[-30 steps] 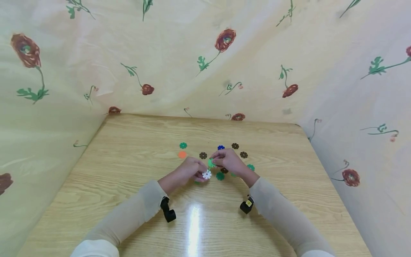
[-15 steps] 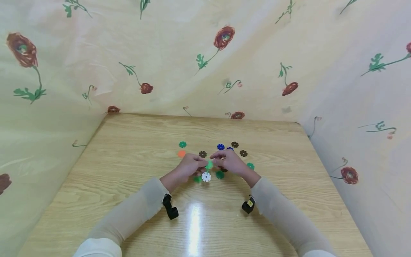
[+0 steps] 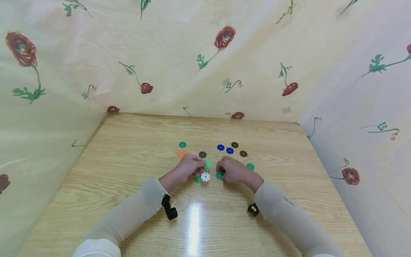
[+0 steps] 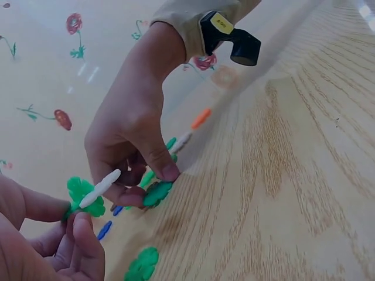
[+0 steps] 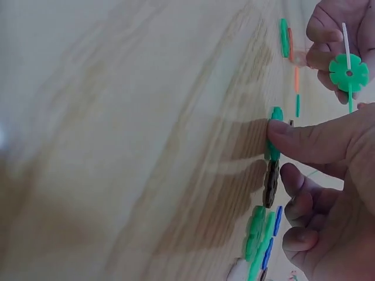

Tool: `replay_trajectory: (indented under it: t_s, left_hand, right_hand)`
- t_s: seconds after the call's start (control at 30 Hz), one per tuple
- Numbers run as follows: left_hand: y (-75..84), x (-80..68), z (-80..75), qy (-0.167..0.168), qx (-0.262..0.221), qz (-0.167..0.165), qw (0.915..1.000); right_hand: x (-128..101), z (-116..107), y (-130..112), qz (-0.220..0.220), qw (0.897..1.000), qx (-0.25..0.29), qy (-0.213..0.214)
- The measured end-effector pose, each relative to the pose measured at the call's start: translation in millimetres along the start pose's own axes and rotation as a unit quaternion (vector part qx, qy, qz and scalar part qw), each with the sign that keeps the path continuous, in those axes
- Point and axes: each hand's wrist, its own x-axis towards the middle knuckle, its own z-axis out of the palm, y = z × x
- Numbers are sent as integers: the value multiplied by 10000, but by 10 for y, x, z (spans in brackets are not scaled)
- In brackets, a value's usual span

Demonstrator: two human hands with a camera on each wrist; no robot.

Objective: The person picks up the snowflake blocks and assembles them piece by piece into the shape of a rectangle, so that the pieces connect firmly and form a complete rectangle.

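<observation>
Fingers of the left hand [image 3: 187,167] pinch a joined pair of discs, light green disc [image 4: 84,196] crossed with white disc [image 4: 101,187], held just above the worktop [image 3: 128,153]. Right of that pair, the right hand [image 3: 232,170] pinches a dark green disc [image 4: 157,192] lying on the worktop, apparently thumb on top. Blue discs [image 3: 224,149] lie beyond the pair.

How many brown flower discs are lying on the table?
3 in the head view: brown disc just beyond the left hand, another brown disc farthest back, third brown disc right of the blue ones. More may hide under the hands.
</observation>
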Motion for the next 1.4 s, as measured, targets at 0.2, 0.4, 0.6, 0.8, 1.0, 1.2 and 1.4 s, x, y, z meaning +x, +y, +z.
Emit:
replay_trajectory:
  t_s: [0.2, 0.4, 0.6, 0.8, 1.0, 1.2, 1.4]
  left_hand:
    - [-35, 6, -8, 18, 98, 23, 9999]
    - [-40, -4, 6, 31, 96, 29, 9999]
    - [-41, -24, 40, -30, 173, 63, 9998]
    - [-27, -53, 67, -169, 326, 196, 9991]
    - [22, -123, 98, -285, 451, 269, 9982]
    - [31, -147, 124, -268, 628, 269, 9973]
    - [19, -157, 164, -45, 694, 363, 9969]
  right_hand:
    - [44, -10, 17, 32, 9964, 839, 149]
    - [98, -32, 46, -33, 9798, 1830, 801]
    - [91, -61, 33, -189, 9695, 2130, 1201]
    - [90, -69, 13, -391, 9688, 2082, 1285]
    - [85, -61, -13, -1209, 9702, 1517, 1448]
    - [55, -77, -75, -1855, 9633, 997, 1665]
    - [40, -72, -124, -2118, 9567, 562, 1916]
